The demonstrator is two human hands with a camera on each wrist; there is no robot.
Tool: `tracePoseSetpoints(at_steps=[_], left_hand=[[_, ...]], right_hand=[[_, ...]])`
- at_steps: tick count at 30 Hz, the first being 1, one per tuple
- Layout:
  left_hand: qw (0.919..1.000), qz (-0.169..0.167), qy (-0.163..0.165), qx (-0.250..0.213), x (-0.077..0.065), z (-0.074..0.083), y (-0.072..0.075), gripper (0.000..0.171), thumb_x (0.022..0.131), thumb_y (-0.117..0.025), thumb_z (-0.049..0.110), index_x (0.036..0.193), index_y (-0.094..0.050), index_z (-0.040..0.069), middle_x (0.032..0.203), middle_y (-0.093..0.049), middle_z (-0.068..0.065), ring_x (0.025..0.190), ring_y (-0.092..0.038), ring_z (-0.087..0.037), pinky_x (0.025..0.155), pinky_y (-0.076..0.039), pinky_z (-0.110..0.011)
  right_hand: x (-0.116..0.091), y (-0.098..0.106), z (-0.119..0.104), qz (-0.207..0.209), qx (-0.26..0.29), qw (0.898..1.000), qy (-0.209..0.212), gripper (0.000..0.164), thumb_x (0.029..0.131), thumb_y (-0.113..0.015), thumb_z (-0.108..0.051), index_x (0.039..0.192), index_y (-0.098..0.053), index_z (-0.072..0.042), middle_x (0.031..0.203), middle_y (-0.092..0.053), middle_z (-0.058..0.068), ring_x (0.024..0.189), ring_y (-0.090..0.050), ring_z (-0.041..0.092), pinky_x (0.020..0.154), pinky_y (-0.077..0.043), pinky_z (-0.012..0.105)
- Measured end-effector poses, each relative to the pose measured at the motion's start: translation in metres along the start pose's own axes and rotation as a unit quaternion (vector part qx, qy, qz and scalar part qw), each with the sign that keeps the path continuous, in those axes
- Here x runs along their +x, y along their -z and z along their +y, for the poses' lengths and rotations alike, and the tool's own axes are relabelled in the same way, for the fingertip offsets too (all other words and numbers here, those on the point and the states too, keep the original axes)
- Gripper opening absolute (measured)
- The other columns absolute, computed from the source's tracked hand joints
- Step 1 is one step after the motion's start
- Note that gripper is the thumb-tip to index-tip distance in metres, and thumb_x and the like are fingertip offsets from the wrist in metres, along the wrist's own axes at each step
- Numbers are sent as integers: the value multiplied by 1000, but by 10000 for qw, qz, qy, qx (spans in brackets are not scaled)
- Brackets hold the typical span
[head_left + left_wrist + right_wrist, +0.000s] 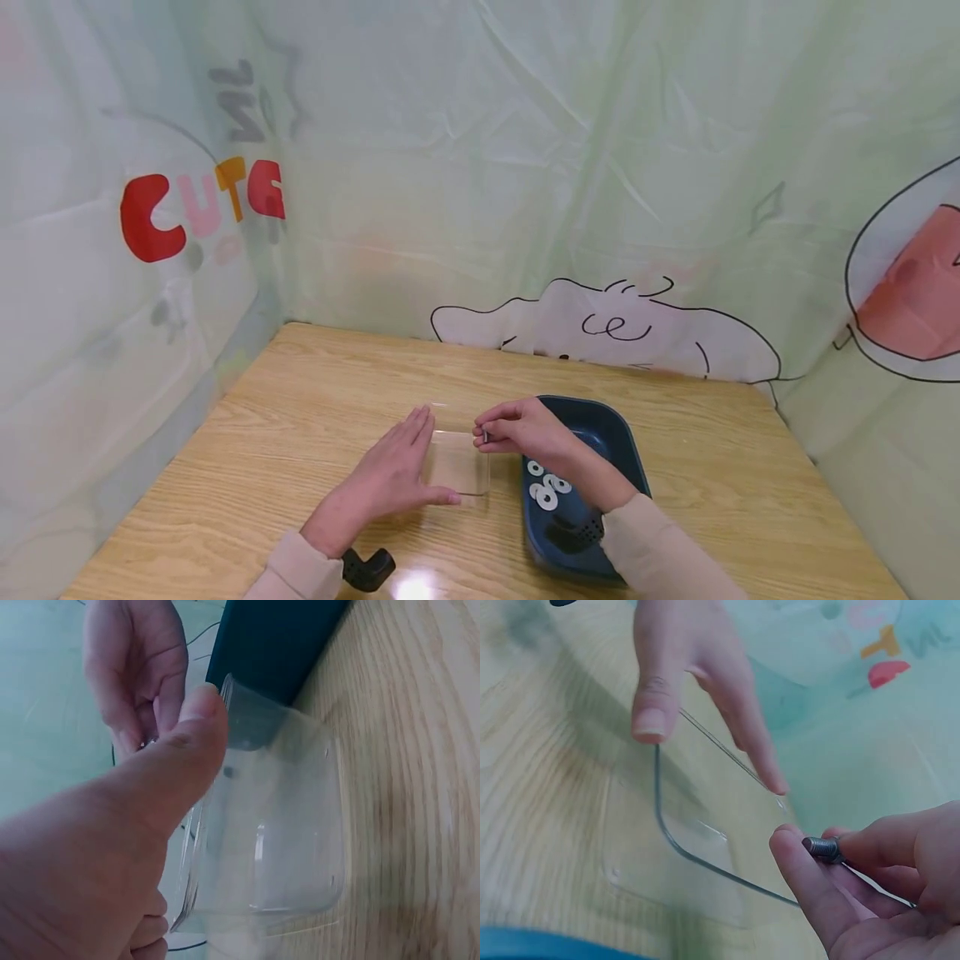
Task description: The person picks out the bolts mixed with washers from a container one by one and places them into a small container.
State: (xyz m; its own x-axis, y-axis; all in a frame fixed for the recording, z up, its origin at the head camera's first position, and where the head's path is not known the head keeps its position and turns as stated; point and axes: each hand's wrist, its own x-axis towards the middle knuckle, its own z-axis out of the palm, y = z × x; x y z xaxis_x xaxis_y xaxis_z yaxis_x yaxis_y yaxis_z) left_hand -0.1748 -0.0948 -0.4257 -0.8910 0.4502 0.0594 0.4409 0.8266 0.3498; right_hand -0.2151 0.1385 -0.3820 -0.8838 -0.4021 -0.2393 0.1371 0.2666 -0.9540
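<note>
A clear, open-topped plastic box (pixel 459 467) stands on the table between the two hands. My left hand (pixel 393 471) lies along its left side with fingers straight, the thumb reaching over the near rim, as the left wrist view also shows. Above the box's right side, my right hand (pixel 528 429) pinches a short threaded metal bolt (pixel 823 848) between thumb and fingers. The fingers partly cover the far end of the bolt. In the left wrist view, a small dark spot (pixel 229 772) shows through the box wall; its kind is unclear.
Right of the box is a dark blue tray (pixel 638 467), partly beneath my right forearm. Several pale flat washers (pixel 547 498) lie in it, with a dark item (pixel 573 533) near its front end. A black curved object (pixel 367 571) lies by my left wrist. Printed curtains (pixel 450 208) hang behind the table.
</note>
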Motion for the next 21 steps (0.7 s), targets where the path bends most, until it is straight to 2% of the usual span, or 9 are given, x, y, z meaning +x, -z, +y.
tracePoseSetpoints(at_steps=[7,12,21], left_hand=[[9998,14,195,54,0,-2,1,118,77,-66,74,153,-24,-7,163,-22,-23,152,-22,-34,123,-26,-50],[9998,-4,199,2,0,-4,1,116,78,-68,72,153,-26,-7,163,-22,-22,152,-23,-34,123,-26,-50],[9997,-139,187,42,4,-6,2,118,77,-67,73,153,-26,-6,164,-21,-20,153,-22,-32,124,-24,-50]], right_hand=[[7,-13,0,11,-190,9998,-107,27,100,-55,-4,122,-63,11,112,-70,26,93,-72,21,88,-60,37],[12,-20,2,-31,-407,9991,-70,27,100,-56,-6,120,-65,9,108,-72,23,91,-72,20,86,-60,36],[21,-27,8,-52,-440,9990,-18,25,99,-56,-5,117,-67,9,100,-73,19,88,-73,21,84,-61,37]])
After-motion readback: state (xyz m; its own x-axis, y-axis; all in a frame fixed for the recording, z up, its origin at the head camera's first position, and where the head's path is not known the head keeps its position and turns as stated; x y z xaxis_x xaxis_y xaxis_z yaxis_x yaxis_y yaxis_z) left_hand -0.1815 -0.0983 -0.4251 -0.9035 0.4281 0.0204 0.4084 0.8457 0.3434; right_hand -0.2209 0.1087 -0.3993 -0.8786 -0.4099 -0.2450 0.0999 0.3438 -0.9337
